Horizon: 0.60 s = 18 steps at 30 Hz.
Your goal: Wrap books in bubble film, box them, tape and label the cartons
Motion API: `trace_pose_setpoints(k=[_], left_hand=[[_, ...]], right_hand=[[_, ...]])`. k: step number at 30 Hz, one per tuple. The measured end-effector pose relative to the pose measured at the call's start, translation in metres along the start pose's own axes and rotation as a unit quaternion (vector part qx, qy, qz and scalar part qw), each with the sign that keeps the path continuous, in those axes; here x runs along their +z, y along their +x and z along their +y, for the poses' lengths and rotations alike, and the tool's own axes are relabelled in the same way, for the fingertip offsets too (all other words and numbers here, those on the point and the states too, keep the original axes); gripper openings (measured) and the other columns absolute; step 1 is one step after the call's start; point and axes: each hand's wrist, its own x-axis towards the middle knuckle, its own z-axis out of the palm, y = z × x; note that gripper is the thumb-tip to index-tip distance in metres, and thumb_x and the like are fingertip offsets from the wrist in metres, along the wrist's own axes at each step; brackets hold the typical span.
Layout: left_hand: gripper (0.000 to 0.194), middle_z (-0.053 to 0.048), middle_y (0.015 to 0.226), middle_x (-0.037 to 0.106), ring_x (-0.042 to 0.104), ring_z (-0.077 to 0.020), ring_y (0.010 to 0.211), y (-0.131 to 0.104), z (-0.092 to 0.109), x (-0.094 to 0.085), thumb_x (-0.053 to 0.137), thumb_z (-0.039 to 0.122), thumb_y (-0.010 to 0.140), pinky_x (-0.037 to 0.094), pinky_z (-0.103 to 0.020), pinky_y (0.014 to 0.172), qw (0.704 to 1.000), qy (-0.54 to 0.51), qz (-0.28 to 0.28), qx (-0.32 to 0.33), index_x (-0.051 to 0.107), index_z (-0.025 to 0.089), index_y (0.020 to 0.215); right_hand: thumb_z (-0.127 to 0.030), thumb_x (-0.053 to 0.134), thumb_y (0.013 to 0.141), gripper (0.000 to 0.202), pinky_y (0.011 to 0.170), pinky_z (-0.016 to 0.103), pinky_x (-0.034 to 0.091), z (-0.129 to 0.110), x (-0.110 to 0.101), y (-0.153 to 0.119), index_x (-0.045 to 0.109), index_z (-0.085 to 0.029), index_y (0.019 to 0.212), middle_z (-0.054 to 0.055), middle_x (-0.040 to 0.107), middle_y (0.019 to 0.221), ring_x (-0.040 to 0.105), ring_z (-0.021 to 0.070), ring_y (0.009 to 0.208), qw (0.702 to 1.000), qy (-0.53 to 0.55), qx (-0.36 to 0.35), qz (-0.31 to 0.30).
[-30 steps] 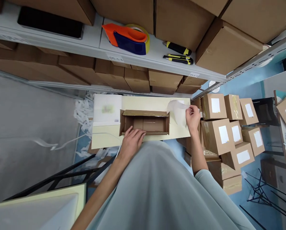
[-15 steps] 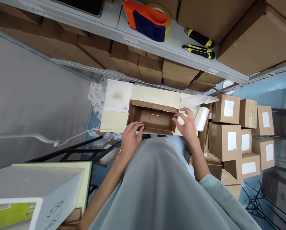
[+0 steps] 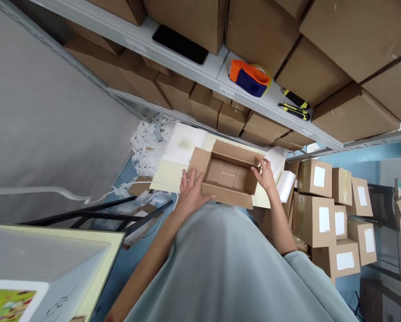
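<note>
Beneath a grey shelf (image 3: 216,68) lined with cartons (image 3: 252,36), an open cardboard box (image 3: 222,172) sits on a pale yellow tabletop (image 3: 167,175), its flaps splayed wider than 0.5 seconds earlier. The left hand (image 3: 193,196) rests on the left flap (image 3: 199,160), fingers spread; the right hand (image 3: 265,174), thumb and fingers apart, is at the box's right end.

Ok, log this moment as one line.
left hand: at front-left corner of cardboard box | right hand: at back-right corner | flaps: open | white roll: right of box
</note>
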Motion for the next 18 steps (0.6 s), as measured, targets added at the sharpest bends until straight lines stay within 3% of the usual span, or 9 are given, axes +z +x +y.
trace_pose_setpoints(k=[4, 6, 8, 10, 13, 15, 18], left_hand=[[0.068, -0.017, 0.164, 0.061, 0.046, -0.0385, 0.163, 0.023, -0.020, -0.013, 0.074, 0.056, 0.098, 0.041, -0.060, 0.133, 0.981, -0.161, 0.104, -0.002, 0.057, 0.022, 0.155], [0.048, -0.015, 0.153, 0.068, 0.062, -0.0295, 0.147, 0.050, -0.040, -0.023, 0.058, 0.048, 0.108, 0.051, -0.051, 0.125, 0.958, -0.234, 0.163, -0.031, 0.058, 0.022, 0.149], [0.039, -0.016, 0.146, 0.070, 0.068, -0.0285, 0.136, 0.085, -0.063, -0.031, 0.054, 0.040, 0.108, 0.055, -0.049, 0.119, 0.950, -0.237, 0.190, -0.079, 0.061, 0.021, 0.142], [0.038, -0.020, 0.141, 0.069, 0.066, -0.0329, 0.134, 0.126, -0.080, -0.033, 0.057, 0.032, 0.103, 0.052, -0.052, 0.120, 0.965, -0.159, 0.169, -0.123, 0.064, 0.017, 0.138], [0.045, -0.026, 0.147, 0.062, 0.057, -0.0371, 0.142, 0.176, -0.088, -0.023, 0.058, 0.027, 0.099, 0.046, -0.053, 0.123, 0.987, -0.033, 0.070, -0.139, 0.063, 0.011, 0.140], [0.049, -0.031, 0.151, 0.057, 0.051, -0.0420, 0.146, 0.194, -0.082, -0.011, 0.061, 0.030, 0.097, 0.049, -0.055, 0.119, 0.990, 0.000, 0.022, -0.139, 0.062, 0.007, 0.141], [0.060, -0.040, 0.155, 0.049, 0.044, -0.0536, 0.148, 0.203, -0.076, 0.007, 0.066, 0.038, 0.095, 0.050, -0.069, 0.111, 0.988, 0.009, -0.006, -0.151, 0.059, 0.001, 0.142]], right_hand=[[-0.061, 0.057, 0.108, 0.061, 0.124, 0.057, 0.052, -0.021, 0.004, -0.021, 0.062, -0.024, 0.157, 0.022, 0.046, 0.167, 0.059, 0.0374, 0.149, 0.999, -0.016, -0.003, 0.034], [-0.064, 0.054, 0.109, 0.062, 0.123, 0.057, 0.053, -0.033, 0.005, -0.035, 0.063, -0.023, 0.155, 0.022, 0.045, 0.169, 0.058, 0.0382, 0.150, 0.998, -0.027, 0.011, 0.056], [-0.066, 0.051, 0.110, 0.063, 0.120, 0.058, 0.055, -0.045, 0.006, -0.050, 0.065, -0.022, 0.153, 0.024, 0.044, 0.170, 0.057, 0.0393, 0.151, 0.995, -0.040, 0.036, 0.088], [-0.066, 0.049, 0.110, 0.063, 0.116, 0.059, 0.057, -0.059, 0.008, -0.065, 0.066, -0.021, 0.151, 0.025, 0.047, 0.168, 0.057, 0.0397, 0.152, 0.990, -0.052, 0.059, 0.120], [-0.065, 0.050, 0.111, 0.060, 0.115, 0.058, 0.058, -0.081, 0.013, -0.089, 0.067, -0.021, 0.148, 0.024, 0.053, 0.164, 0.057, 0.0388, 0.151, 0.984, -0.058, 0.078, 0.150], [-0.064, 0.051, 0.111, 0.058, 0.116, 0.058, 0.056, -0.097, 0.016, -0.106, 0.068, -0.022, 0.146, 0.023, 0.056, 0.161, 0.058, 0.0386, 0.152, 0.981, -0.063, 0.086, 0.161], [-0.064, 0.051, 0.111, 0.057, 0.113, 0.056, 0.059, -0.118, 0.020, -0.133, 0.071, -0.022, 0.143, 0.022, 0.059, 0.159, 0.061, 0.0384, 0.149, 0.976, -0.074, 0.108, 0.175]])
